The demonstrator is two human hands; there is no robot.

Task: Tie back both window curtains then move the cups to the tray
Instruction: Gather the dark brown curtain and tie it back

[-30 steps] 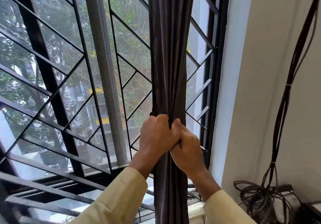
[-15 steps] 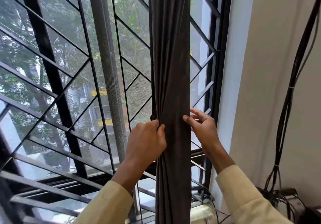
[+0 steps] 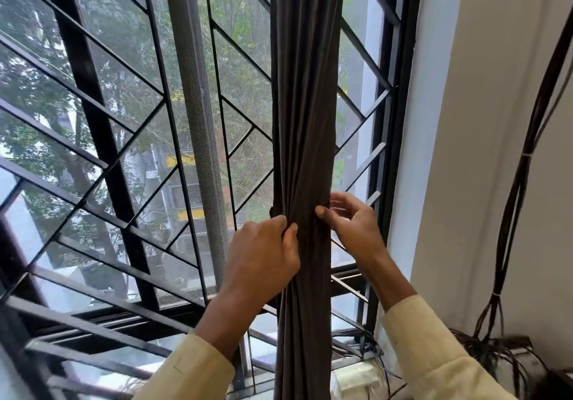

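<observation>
Left hand (image 3: 263, 257) clutching gathered curtain (image 3: 305, 120), right hand (image 3: 353, 223) open beside it

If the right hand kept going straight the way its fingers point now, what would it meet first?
The right hand points up and to the left, thumb tip already at the gathered dark curtain. It would press into that curtain first; the window grille lies behind, though depth is hard to judge.

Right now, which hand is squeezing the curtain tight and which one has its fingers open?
The left hand squeezes the bunched dark curtain, fingers curled into its folds. The right hand has spread fingers, only its thumb tip touching the fabric's edge.
</observation>
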